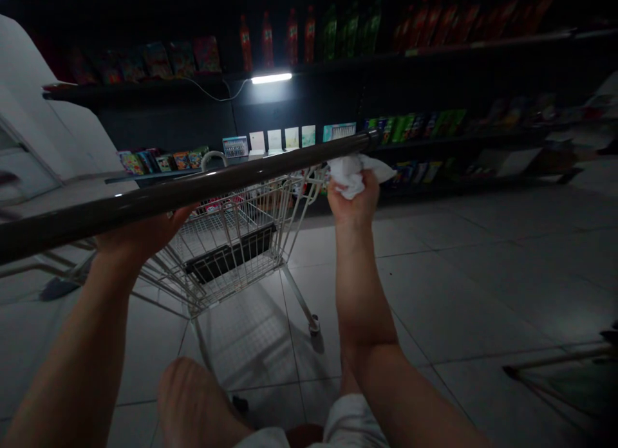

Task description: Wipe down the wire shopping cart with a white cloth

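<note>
While your left hand (142, 237) grips a dark pole (193, 185) with its fingers (181, 217) curled closed around it, your right hand (352, 200) clenches a crumpled white cloth (355, 174) tight, just beside the pole; beyond the pole stand a wire shopping cart (226, 255) and stocked store shelves (434, 136).

Legible text: none. Entries: bottles (291, 41) above the shelf strip light (271, 78), labels too dark to read; snack packets (182, 58) left of the light, print blurred; white price cards (275, 139) below the light, print too small to read.
</note>
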`<state>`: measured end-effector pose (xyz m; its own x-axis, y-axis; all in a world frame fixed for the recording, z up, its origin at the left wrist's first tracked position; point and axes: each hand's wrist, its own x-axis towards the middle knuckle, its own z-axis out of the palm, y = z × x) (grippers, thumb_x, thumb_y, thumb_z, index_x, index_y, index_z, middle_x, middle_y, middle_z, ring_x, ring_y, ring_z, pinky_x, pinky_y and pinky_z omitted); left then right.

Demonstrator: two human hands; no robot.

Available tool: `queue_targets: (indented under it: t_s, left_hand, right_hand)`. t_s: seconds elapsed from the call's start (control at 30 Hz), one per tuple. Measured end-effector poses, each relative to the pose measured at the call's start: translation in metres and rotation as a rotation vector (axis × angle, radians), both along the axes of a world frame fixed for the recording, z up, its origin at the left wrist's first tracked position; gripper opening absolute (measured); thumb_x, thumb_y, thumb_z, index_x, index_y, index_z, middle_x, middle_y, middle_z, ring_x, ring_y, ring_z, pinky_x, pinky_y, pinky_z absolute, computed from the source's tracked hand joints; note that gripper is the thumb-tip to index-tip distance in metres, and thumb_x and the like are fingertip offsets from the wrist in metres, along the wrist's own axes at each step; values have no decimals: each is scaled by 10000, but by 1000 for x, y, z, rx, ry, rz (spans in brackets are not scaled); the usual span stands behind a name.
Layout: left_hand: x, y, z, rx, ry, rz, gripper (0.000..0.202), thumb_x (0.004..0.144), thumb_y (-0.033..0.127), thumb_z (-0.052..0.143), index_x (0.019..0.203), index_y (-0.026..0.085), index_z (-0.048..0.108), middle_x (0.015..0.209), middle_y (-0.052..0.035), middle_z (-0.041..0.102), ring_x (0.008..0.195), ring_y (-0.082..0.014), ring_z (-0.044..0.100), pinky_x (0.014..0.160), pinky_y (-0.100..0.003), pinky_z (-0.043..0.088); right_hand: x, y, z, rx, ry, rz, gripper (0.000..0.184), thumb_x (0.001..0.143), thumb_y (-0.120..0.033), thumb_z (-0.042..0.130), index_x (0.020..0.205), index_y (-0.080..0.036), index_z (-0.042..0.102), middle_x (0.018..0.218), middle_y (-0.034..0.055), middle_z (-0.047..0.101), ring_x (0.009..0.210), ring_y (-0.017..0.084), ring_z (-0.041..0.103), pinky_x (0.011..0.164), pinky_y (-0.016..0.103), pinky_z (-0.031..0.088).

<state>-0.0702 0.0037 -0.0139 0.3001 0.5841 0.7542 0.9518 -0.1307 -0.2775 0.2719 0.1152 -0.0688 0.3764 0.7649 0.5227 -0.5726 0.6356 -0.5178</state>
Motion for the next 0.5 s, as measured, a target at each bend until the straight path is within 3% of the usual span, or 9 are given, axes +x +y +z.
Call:
queue_targets:
  t_s: [0.1,0.17,0.2,0.27,0.37,0.5]
  left_hand:
    - [-8,3,-4,47,35,-26,495,871,607,492,1007,163,662,692,-30,582,895,-280,550,945,-466,331]
    - [-12,3,-5,51,66,-30,486,881,591,497,1067,170,652,755,-39,616,938,-283,559,964,-469,329]
    - [-13,3,-4,52,85,-38,475,884,583,500,1079,177,651,782,-42,627,962,-282,560,969,-464,332]
    - [-15,1,-2,67,115,-54,444,881,577,509,1039,192,663,799,-40,635,999,-281,559,966,-445,346]
    - [-16,-3,2,95,119,-38,444,872,591,504,961,191,673,792,-43,630,1035,-292,553,956,-441,357]
    - [-19,-8,4,82,96,-3,496,854,613,496,1008,172,660,793,-62,624,1047,-325,547,937,-470,368]
  right_hand:
    - [6,-5,-18,23,-82,-461,257,777,-293,483,1012,-226,565,1054,47,529,1136,182,515,917,373,511]
    - [-7,-10,-40,57,-260,-764,286,791,-309,515,1058,-234,586,1158,63,485,1256,227,437,1029,452,439]
    - [-15,-10,-53,69,-363,-850,288,799,-319,529,1065,-233,601,1182,71,470,1273,243,422,1060,475,407]
    - [-28,-2,-81,73,-547,-928,301,831,-324,516,1093,-224,625,1189,89,468,1241,249,451,1075,477,391]
    - [-39,24,-118,36,-814,-924,388,861,-263,458,1212,-207,613,1219,125,489,1200,246,482,1058,448,407]
    - [-46,46,-157,-56,-1084,-936,536,822,-150,453,1347,-201,545,1336,145,467,1256,259,430,1092,431,367]
